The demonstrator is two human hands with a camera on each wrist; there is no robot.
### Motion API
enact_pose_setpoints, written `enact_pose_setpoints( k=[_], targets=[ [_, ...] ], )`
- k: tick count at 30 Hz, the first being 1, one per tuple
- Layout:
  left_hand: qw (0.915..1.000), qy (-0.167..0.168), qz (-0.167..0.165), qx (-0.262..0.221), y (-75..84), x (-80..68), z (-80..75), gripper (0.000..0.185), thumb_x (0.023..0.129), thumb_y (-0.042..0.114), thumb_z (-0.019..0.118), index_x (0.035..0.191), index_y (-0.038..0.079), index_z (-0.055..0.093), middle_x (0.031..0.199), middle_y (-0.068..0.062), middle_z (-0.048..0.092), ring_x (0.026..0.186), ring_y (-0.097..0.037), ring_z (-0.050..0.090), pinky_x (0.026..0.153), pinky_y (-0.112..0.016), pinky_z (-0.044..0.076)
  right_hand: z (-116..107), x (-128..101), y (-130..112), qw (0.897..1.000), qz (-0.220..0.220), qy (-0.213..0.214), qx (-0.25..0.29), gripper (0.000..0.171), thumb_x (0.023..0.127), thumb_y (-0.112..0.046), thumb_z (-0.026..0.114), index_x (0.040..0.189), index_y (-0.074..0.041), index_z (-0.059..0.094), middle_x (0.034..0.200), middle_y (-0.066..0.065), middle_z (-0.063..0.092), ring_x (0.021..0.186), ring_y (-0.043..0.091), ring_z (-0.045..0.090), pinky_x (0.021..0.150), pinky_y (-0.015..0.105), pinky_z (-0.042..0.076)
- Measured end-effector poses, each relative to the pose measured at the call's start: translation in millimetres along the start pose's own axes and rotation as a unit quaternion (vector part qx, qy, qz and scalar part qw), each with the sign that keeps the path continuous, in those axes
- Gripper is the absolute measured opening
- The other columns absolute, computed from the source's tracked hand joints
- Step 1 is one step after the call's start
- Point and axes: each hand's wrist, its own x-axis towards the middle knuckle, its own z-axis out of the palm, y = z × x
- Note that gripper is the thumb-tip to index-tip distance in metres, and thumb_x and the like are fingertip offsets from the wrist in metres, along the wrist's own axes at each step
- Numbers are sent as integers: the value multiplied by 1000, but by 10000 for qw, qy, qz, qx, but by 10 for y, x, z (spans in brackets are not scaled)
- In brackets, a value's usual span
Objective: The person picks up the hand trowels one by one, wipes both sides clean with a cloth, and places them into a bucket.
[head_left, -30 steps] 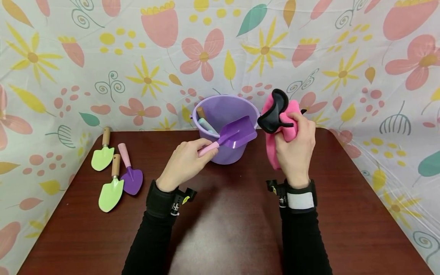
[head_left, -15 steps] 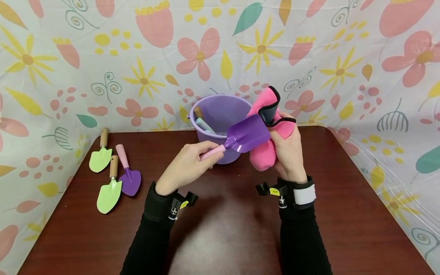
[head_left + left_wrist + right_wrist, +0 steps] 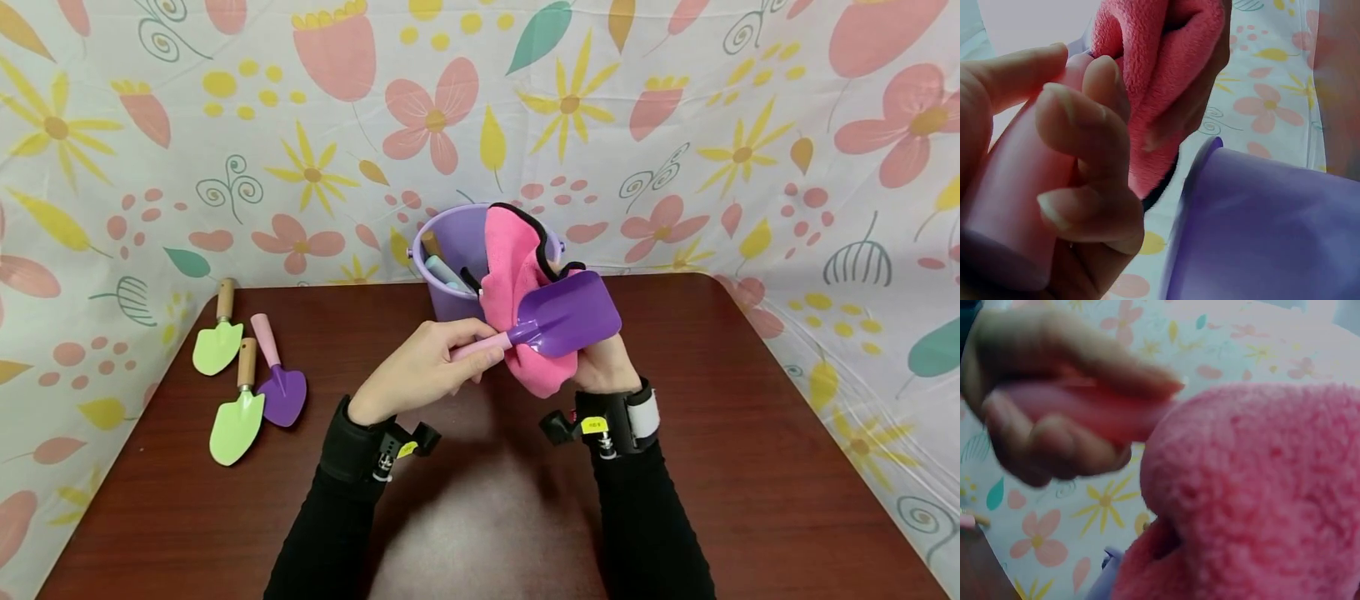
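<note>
My left hand [image 3: 427,371] grips the pink handle of a small shovel [image 3: 573,315] with a purple blade pointing right. In the left wrist view, thumb and curled fingers wrap that handle [image 3: 1016,181]. A soft pink cloth with black edging [image 3: 513,258] is held by my right hand [image 3: 609,367], whose fingers are mostly hidden behind the cloth and blade. The cloth lies against the shovel near the blade's base and overlaps the purple bucket [image 3: 453,310] behind. In the right wrist view the cloth [image 3: 1260,487] fills much of the frame.
Inside the bucket lean a wooden handle [image 3: 430,243] and a light blue handle [image 3: 447,273]. On the table's left lie two green trowels [image 3: 217,348] with wooden handles and a purple trowel [image 3: 285,398] with a pink handle. A flower-print sheet [image 3: 435,83] hangs behind.
My right hand has brought the cloth from the right of the bucket leftward and down onto the shovel, turning it. The left hand has shifted slightly right with the shovel.
</note>
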Motion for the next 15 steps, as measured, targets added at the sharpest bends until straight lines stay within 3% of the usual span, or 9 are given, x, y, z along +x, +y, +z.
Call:
enact_pose_setpoints(
  k=[4, 8, 15],
  targets=[
    [9999, -23, -126, 37, -43, 10, -12, 19, 96, 43, 62, 99, 26, 68, 69, 1, 59, 51, -17, 51, 48, -33, 42, -27, 27, -17, 9984, 52, -340, 441, 25, 100, -29, 59, 112, -10, 69, 87, 5, 66, 77, 16, 63, 65, 22, 47],
    [9996, 5, -228, 140, -86, 20, -29, 19, 94, 44, 63, 100, 27, 68, 69, 1, 60, 55, -15, 53, 50, -33, 43, -39, 6, -36, 9977, -99, -519, 428, 31, 101, -28, 54, 129, -15, 62, 101, 6, 64, 85, 18, 62, 69, 24, 47],
    [9988, 85, -241, 421, -159, 44, -47, 14, 94, 40, 66, 98, 27, 68, 70, 0, 63, 64, -10, 59, 60, -32, 46, -66, 17, -91, 9986, -407, -114, 320, 26, 103, -16, 50, 126, -12, 60, 101, 8, 63, 84, 19, 62, 69, 27, 49]
  ],
)
